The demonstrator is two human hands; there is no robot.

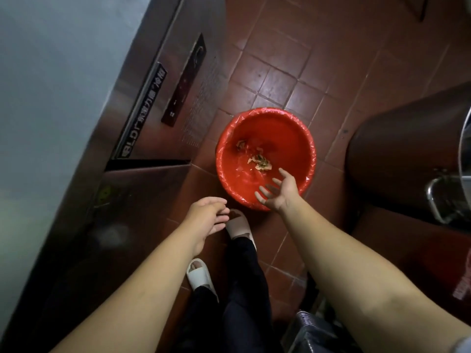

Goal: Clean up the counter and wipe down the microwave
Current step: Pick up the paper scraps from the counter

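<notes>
Forearms fill the lower frame, ours, both bare and reaching down and forward from the bottom corners toward centre. Right hand [276, 191] hangs over the near rim of the red bin [300, 138], palm turned partly up, fingers spread and slack, holding nothing we can see. Left hand [207, 216] sits lower and left of the bin, just above one pale slipper [238, 226], fingers straight and loosely together, also empty as far as the view shows. Bin stands on the brown tiled floor [280, 59] at centre frame, lined with a red plastic bag; scraps [260, 161] lie in a small heap at its bottom, a few more bits up and left of that. We judge this as the clearing step: counter waste dropped into the bin, hand spent and open over it. Neither counter top nor microwave is in view, so we cannot tell how much clearing remains. Steel cabinet [142, 103] with a dark control strip and a printed label runs along the left side of the frame; a dark counter edge and some metal fittings show at right, blurred. Next move, in our judgement, calls for straightening up, turning back to the counter, gathering any remaining debris, then finding a cloth for the microwave. Second slipper and dark trouser legs show at lower centre.
</notes>
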